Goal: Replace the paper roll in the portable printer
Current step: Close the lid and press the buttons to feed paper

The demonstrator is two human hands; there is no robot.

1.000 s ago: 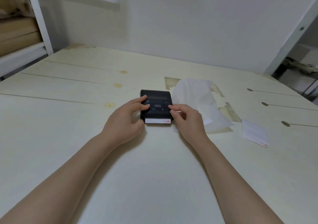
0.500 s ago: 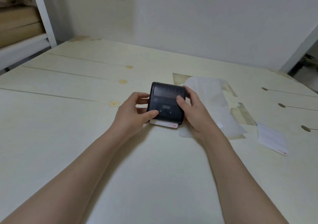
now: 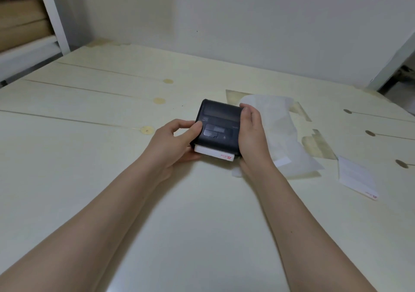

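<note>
A small black portable printer [image 3: 217,125] is held between both hands, tilted with its near end raised off the pale table [image 3: 89,168]. A white strip of paper [image 3: 213,154] with a red logo sticks out of its near edge. My left hand [image 3: 173,142] grips the printer's left side, thumb on the top face by the buttons. My right hand [image 3: 252,132] wraps the right side, fingers curled over the far corner. The printer's lid is closed.
A crumpled sheet of translucent white wrapping [image 3: 283,132] lies just right of the printer. A torn paper slip [image 3: 357,177] with a red logo lies further right. A white shelf post [image 3: 54,15] stands at the back left, the wall behind.
Both hands have shifted from touching the printer's top to gripping its sides. The printer has come up off the table and tilted towards me.
</note>
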